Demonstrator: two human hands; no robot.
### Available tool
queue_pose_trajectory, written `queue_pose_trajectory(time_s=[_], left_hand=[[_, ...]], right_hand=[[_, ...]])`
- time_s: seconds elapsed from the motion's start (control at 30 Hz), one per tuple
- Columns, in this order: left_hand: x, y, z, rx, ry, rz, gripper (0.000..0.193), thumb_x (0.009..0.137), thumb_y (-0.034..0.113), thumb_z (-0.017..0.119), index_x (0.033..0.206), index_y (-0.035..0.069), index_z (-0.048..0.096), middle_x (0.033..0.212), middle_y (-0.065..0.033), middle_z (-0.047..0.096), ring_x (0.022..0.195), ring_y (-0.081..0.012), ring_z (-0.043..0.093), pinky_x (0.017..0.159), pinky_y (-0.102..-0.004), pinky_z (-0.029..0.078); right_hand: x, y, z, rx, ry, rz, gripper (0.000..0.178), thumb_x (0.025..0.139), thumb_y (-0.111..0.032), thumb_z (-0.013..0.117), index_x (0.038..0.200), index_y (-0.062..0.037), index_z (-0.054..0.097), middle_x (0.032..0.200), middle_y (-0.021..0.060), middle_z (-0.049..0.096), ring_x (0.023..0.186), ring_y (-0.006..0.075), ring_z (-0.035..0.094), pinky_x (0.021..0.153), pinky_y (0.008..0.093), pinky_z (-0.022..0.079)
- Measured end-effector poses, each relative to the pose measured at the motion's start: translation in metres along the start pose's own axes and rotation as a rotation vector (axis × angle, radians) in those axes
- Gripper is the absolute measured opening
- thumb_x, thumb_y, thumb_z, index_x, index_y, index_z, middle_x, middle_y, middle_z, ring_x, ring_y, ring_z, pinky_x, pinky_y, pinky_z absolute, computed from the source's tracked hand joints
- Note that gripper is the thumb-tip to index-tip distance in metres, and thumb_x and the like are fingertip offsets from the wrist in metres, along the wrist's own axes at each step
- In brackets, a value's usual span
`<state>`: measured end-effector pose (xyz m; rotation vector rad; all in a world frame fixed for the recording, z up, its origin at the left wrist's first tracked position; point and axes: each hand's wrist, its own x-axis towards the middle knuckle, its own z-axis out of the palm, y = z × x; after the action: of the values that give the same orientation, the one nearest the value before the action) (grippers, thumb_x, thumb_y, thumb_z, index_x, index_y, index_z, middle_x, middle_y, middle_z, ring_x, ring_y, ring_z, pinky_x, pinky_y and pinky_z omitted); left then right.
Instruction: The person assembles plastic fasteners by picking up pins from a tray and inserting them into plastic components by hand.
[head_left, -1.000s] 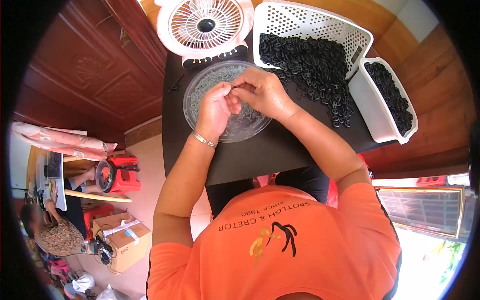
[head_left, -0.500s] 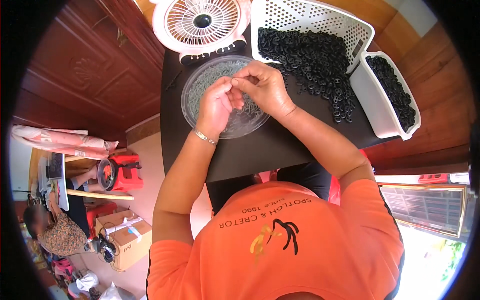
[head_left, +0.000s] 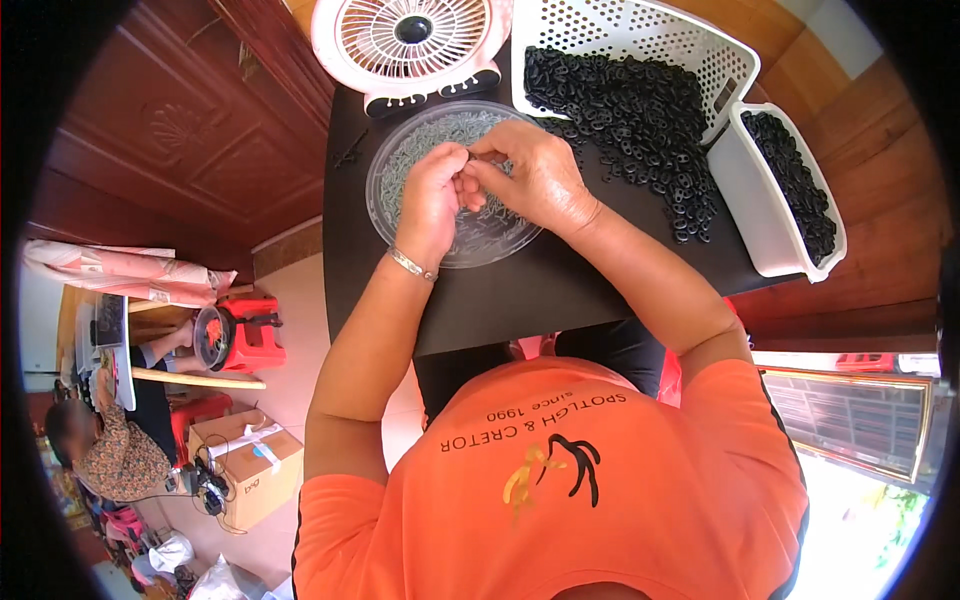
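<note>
Two bare hands meet over a shallow, clear round tub (head_left: pixel 490 248), and from where I stand I can see their fingertips almost joined. The left hand (head_left: pixel 430 195), with a silvery bracelet (head_left: pixel 412 265) at its wrist, is half curled, its thumb and forefinger closed on one end of a small dark piece (head_left: pixel 471 157). The right hand (head_left: pixel 535 178) comes in from the other side, pinching the same piece between thumb and forefinger. Fingers cover so much of it that I can't tell its shape. It sits above the tub, between the two hands.

Loose grey bits (head_left: pixel 415 150) lie across the tub, which rests on a black table (head_left: pixel 470 310). Just beyond stands a pink and white fan (head_left: pixel 413 30). To the right, black linked-looking pieces (head_left: pixel 640 120) spill from a tipped white perforated basket (head_left: pixel 735 75) onto the tabletop, and a narrower white bin (head_left: pixel 752 215) beside it holds more. Over on the left, another person (head_left: pixel 125 460) sits at a separate table, near a cardboard box (head_left: pixel 255 485) on the floor.
</note>
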<state>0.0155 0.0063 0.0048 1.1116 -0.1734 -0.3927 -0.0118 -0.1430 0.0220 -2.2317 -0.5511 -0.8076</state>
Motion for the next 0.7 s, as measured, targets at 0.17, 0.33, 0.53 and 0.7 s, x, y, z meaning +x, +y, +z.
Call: queue_pose_trajectory(time_s=[0.17, 0.33, 0.53, 0.7], left_hand=[[0.001, 0.0, -0.004, 0.059, -0.018, 0.056, 0.016, 0.087, 0.016, 0.046, 0.077, 0.005, 0.053, 0.061, -0.0035, 0.051, 0.052, -0.0142, 0.051, 0.048, -0.025, 0.04], [0.001, 0.011, -0.016, 0.041, 0.082, 0.163, 0.017, 0.088, 0.018, 0.047, 0.078, 0.004, 0.05, 0.061, -0.0029, 0.044, 0.053, -0.0177, 0.048, 0.05, -0.0284, 0.035], [0.003, 0.017, -0.019, 0.06, 0.108, 0.151, 0.016, 0.088, 0.017, 0.047, 0.079, 0.004, 0.05, 0.062, -0.0031, 0.044, 0.053, -0.0179, 0.048, 0.051, -0.0281, 0.036], [0.004, 0.016, -0.017, 0.094, 0.084, 0.123, 0.015, 0.087, 0.016, 0.047, 0.079, 0.004, 0.051, 0.062, -0.0028, 0.044, 0.054, -0.0175, 0.049, 0.051, -0.0277, 0.037]], right_hand=[[0.002, 0.003, -0.002, 0.008, -0.026, -0.028, 0.017, 0.072, -0.013, 0.07, 0.086, -0.0052, 0.064, 0.076, 0.009, 0.06, 0.071, 0.0275, 0.061, 0.062, 0.0337, 0.049], [-0.002, 0.011, -0.022, -0.014, -0.405, -0.024, 0.022, 0.071, -0.017, 0.07, 0.089, -0.005, 0.065, 0.085, 0.0087, 0.06, 0.083, 0.027, 0.058, 0.073, 0.0353, 0.048], [-0.008, 0.017, -0.01, -0.142, -0.618, -0.066, 0.018, 0.072, -0.017, 0.068, 0.087, -0.0065, 0.065, 0.084, 0.0081, 0.058, 0.088, 0.0275, 0.056, 0.077, 0.0381, 0.046], [-0.004, 0.024, 0.002, -0.144, -0.507, -0.018, 0.011, 0.075, -0.014, 0.064, 0.083, -0.0061, 0.066, 0.083, 0.0088, 0.06, 0.083, 0.0297, 0.058, 0.074, 0.0377, 0.047]])
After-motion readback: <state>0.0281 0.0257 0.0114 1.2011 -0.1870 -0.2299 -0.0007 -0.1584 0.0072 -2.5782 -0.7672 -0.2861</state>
